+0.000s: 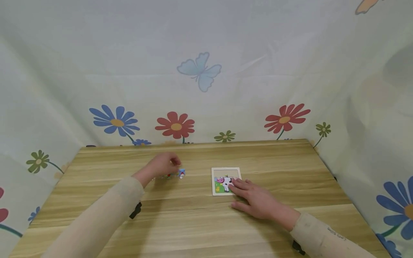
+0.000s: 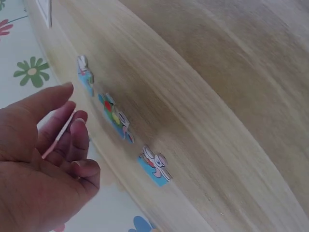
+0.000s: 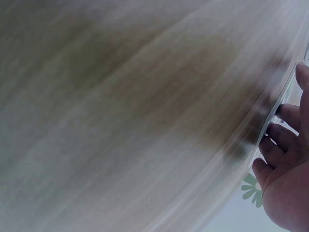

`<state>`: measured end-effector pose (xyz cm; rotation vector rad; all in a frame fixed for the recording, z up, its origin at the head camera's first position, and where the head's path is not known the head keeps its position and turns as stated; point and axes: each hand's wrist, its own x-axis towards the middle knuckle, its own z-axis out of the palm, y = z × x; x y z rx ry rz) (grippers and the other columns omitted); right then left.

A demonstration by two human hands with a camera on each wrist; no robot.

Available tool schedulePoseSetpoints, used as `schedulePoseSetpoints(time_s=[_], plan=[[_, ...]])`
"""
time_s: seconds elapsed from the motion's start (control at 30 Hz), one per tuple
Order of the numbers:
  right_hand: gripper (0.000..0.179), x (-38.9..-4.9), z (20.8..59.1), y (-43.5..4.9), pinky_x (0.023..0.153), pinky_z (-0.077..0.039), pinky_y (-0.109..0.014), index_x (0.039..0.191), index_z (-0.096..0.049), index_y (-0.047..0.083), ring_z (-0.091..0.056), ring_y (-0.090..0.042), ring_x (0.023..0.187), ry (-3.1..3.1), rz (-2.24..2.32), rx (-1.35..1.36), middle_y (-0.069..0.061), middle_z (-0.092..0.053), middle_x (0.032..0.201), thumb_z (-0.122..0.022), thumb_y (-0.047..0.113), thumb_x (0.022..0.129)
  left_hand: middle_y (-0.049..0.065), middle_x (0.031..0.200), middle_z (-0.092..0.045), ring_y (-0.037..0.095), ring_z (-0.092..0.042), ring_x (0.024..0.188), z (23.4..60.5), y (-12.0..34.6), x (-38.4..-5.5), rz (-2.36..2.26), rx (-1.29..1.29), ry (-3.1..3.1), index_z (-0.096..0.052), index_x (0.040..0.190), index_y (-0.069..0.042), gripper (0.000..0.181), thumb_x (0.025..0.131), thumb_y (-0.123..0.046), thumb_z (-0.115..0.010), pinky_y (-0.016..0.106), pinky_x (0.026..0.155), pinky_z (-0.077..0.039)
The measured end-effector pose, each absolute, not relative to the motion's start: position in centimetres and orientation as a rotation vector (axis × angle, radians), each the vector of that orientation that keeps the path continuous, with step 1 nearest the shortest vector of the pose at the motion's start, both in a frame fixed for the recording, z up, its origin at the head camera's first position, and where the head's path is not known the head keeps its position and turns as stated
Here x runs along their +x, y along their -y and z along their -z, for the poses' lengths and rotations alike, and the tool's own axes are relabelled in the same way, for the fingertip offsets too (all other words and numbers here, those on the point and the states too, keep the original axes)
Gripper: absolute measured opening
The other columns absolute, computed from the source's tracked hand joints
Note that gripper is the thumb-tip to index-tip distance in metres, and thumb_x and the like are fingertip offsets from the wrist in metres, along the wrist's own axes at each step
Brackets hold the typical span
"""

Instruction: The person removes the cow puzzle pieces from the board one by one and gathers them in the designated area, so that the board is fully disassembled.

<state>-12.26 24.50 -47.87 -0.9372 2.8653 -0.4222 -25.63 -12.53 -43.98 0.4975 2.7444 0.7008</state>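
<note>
A square puzzle board [image 1: 212, 182] with a pale frame lies right of centre on the table, partly filled with a cow picture. My right hand [image 1: 255, 200] rests with outstretched fingers on its right side, covering part of the picture. To the left, my left hand [image 1: 162, 165] hovers over loose puzzle pieces, fingers curled round a thin puzzle piece [image 2: 60, 134] seen edge-on. Below that hand lie a blue piece with a red and white figure [image 1: 182, 173], a green and red piece [image 2: 116, 117] and a blue and pink piece [image 2: 155, 166].
The wooden table [image 1: 193, 222] ends at a hanging cloth [image 1: 245, 89] printed with flowers and a butterfly, which also runs along both sides. Black wrist straps [image 1: 136, 210] show under the sleeves.
</note>
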Motion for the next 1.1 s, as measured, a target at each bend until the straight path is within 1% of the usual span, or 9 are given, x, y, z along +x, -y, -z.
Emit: schedulePoseSetpoints(time_s=[0.1, 0.23, 0.47, 0.6, 0.93, 1.1], plan=[[0.065, -12.3, 47.8, -24.5, 0.124, -0.032, -0.056, 0.159, -0.052, 0.012, -0.04, -0.033, 0.155, -2.864, 0.423, -0.939, -0.011, -0.044, 0.167, -0.06, 0.051, 0.107, 0.006, 0.113, -0.072, 0.025, -0.062, 0.1, 44.3, 12.5, -25.5, -0.673, 0.559, -2.743, -0.074, 0.116, -0.006, 0.025, 0.093, -0.012, -0.083, 0.046, 0.101, -0.054], [0.064, -12.3, 47.7, -24.4, 0.123, -0.032, -0.056, 0.158, -0.052, 0.012, -0.041, -0.033, 0.155, -2.864, 0.426, -0.943, -0.011, -0.045, 0.166, -0.061, 0.05, 0.107, 0.006, 0.114, -0.071, 0.025, -0.062, 0.104, 44.9, 12.6, -25.3, -0.644, 0.627, -2.752, -0.076, 0.117, -0.006, 0.029, 0.091, -0.014, -0.086, 0.048, 0.105, -0.053], [0.064, -12.3, 47.7, -24.4, 0.123, -0.033, -0.056, 0.158, -0.052, 0.012, -0.041, -0.033, 0.155, -2.865, 0.423, -0.939, -0.011, -0.044, 0.167, -0.061, 0.05, 0.107, 0.003, 0.108, -0.071, 0.024, -0.063, 0.1, 46.0, 12.8, -25.7, -0.614, 0.729, -2.767, -0.079, 0.11, -0.008, 0.022, 0.091, -0.014, -0.086, 0.048, 0.104, -0.053], [0.064, -12.3, 47.8, -24.4, 0.123, -0.033, -0.056, 0.158, -0.053, 0.012, -0.042, -0.034, 0.154, -2.871, 0.42, -0.949, -0.012, -0.045, 0.166, -0.06, 0.05, 0.107, 0.003, 0.107, -0.073, 0.024, -0.064, 0.1, 46.1, 13.1, -25.7, -0.604, 0.759, -2.772, -0.079, 0.109, -0.008, 0.019, 0.092, -0.013, -0.086, 0.048, 0.105, -0.053], [0.065, -12.3, 47.9, -24.5, 0.124, -0.032, -0.055, 0.158, -0.053, 0.013, -0.041, -0.032, 0.155, -2.878, 0.414, -0.939, -0.011, -0.045, 0.166, -0.061, 0.051, 0.107, 0.003, 0.106, -0.072, 0.024, -0.063, 0.099, 45.7, 13.4, -25.3, -0.615, 0.809, -2.753, -0.08, 0.109, -0.008, 0.017, 0.093, -0.012, -0.084, 0.049, 0.103, -0.053], [0.065, -12.3, 47.9, -24.5, 0.124, -0.032, -0.056, 0.158, -0.052, 0.012, -0.04, -0.032, 0.155, -2.878, 0.422, -0.946, -0.011, -0.045, 0.166, -0.06, 0.051, 0.107, 0.003, 0.109, -0.073, 0.025, -0.064, 0.103, 45.2, 13.4, -25.1, -0.625, 0.77, -2.751, -0.079, 0.112, -0.009, 0.019, 0.093, -0.012, -0.083, 0.05, 0.105, -0.053]])
